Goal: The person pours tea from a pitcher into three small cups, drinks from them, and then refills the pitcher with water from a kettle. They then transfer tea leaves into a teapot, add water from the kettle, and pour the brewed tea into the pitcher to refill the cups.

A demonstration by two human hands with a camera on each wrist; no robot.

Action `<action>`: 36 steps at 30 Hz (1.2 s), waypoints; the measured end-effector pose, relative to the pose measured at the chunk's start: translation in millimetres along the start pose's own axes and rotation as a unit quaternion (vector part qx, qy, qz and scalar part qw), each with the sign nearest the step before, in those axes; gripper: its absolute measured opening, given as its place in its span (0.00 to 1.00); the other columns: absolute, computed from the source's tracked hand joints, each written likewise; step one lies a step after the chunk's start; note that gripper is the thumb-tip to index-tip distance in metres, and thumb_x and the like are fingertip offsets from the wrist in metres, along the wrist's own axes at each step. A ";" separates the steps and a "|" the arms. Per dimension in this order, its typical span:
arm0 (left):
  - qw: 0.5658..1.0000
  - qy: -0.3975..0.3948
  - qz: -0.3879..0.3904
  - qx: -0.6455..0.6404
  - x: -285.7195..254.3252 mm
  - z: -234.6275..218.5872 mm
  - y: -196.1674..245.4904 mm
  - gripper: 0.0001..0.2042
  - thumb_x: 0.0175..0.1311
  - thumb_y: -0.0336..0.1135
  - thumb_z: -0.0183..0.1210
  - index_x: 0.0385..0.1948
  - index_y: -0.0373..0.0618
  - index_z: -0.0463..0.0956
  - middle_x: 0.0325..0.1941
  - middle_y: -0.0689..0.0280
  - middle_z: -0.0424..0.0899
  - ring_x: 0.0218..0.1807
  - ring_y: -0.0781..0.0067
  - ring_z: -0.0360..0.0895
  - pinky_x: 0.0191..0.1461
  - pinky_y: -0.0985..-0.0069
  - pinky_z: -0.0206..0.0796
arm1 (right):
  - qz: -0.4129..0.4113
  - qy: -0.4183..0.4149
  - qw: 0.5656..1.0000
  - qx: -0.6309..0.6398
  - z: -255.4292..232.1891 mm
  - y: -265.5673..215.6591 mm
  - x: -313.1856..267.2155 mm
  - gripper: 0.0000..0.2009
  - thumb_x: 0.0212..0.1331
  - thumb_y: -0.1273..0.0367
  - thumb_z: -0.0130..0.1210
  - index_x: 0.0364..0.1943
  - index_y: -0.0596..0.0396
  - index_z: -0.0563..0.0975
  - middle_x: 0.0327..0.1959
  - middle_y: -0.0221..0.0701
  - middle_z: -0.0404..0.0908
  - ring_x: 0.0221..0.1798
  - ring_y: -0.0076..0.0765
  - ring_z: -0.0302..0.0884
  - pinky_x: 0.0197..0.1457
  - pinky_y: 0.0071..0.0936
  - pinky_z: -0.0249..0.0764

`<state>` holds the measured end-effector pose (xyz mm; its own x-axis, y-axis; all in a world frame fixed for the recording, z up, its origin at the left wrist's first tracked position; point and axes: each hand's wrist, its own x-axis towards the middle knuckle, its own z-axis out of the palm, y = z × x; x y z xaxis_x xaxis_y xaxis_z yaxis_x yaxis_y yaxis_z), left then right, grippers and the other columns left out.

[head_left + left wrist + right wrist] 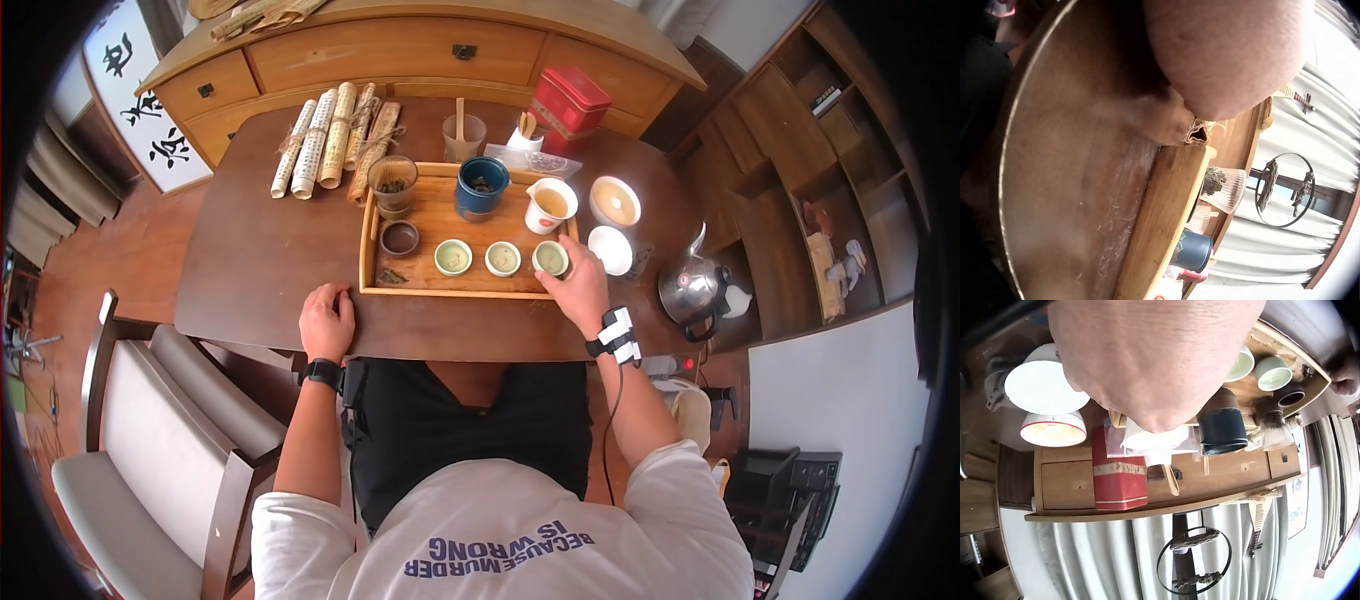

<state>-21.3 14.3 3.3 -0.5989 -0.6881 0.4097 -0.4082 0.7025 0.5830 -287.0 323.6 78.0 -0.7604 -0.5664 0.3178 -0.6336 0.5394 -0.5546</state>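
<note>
On the wooden tray (pixel 440 291) stand several small pale green teacups, among them a left cup (pixel 453 257) and a middle cup (pixel 503 259). My right hand (pixel 583 289) grips the rightmost teacup (pixel 549 259) at its rim, thumb and fingers on either side. Behind it are a white pitcher (pixel 550 204) of amber tea and a dark blue cup (pixel 482 188) with tea leaves inside. My left hand (pixel 328 319) rests loosely curled on the table, left of the tray's front corner, holding nothing. In the right wrist view the gripped cup is hidden behind the hand.
A ribbed glass (pixel 392 182) and a small brown cup (pixel 400 238) stand on the tray's left side. Right of the tray are a bowl (pixel 614 202), a white lid (pixel 610 250) and a steel kettle (pixel 690 291). Bamboo scrolls (pixel 313 143) and a red box (pixel 570 102) lie behind.
</note>
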 end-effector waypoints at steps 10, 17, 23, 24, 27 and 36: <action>1.000 0.004 0.009 0.011 0.0 -0.1 0.7 0.05 0.68 0.30 0.60 0.37 0.44 0.84 0.37 0.57 0.87 0.45 0.50 0.84 0.51 0.58 0.75 | 0.028 0.038 0.999 0.022 -51.1 25.1 7.5 0.30 0.51 0.67 0.72 0.60 0.67 0.78 0.56 0.53 0.84 0.57 0.58 0.84 0.61 0.42 0.79; 1.000 -0.007 0.002 0.008 0.2 -2.5 3.0 0.05 0.68 0.30 0.59 0.37 0.44 0.84 0.38 0.56 0.87 0.45 0.50 0.84 0.52 0.58 0.75 | 0.037 0.083 0.996 0.006 -68.4 64.7 9.9 0.32 0.48 0.70 0.76 0.60 0.68 0.78 0.55 0.51 0.84 0.57 0.52 0.85 0.60 0.39 0.80; 1.000 -0.006 0.000 0.003 -0.3 0.0 1.0 0.05 0.68 0.30 0.59 0.38 0.43 0.84 0.39 0.56 0.88 0.46 0.49 0.84 0.53 0.58 0.76 | 0.054 0.090 0.994 -0.015 -71.0 88.6 6.5 0.33 0.48 0.72 0.76 0.61 0.70 0.77 0.58 0.49 0.84 0.58 0.45 0.85 0.60 0.35 0.80; 1.000 -0.007 0.000 0.004 -0.3 -0.1 0.8 0.05 0.68 0.30 0.59 0.38 0.43 0.84 0.39 0.56 0.88 0.46 0.49 0.84 0.52 0.58 0.76 | 0.057 0.083 0.995 -0.023 -71.5 89.5 6.1 0.34 0.50 0.73 0.76 0.63 0.71 0.76 0.59 0.48 0.84 0.57 0.39 0.86 0.59 0.31 0.81; 1.000 -0.009 0.001 0.007 0.0 -0.2 -1.0 0.05 0.68 0.30 0.59 0.38 0.43 0.84 0.38 0.56 0.88 0.45 0.49 0.84 0.52 0.58 0.76 | 0.063 0.098 0.993 0.010 -68.4 96.7 5.3 0.33 0.46 0.69 0.76 0.59 0.69 0.78 0.57 0.53 0.84 0.60 0.57 0.83 0.63 0.42 0.79; 1.000 -0.001 0.010 0.013 -0.6 1.2 -2.3 0.05 0.68 0.30 0.59 0.38 0.43 0.84 0.37 0.56 0.87 0.44 0.50 0.84 0.51 0.58 0.75 | 0.050 0.083 0.992 -0.081 -73.5 88.0 4.9 0.34 0.45 0.71 0.75 0.60 0.69 0.78 0.57 0.53 0.81 0.59 0.58 0.82 0.64 0.42 0.79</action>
<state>-20.8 13.4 0.9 -0.6091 -0.6728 0.4200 -0.4129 0.7211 0.5564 -357.1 414.1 87.3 -0.8251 -0.4015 0.3975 -0.5581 0.6883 -0.4634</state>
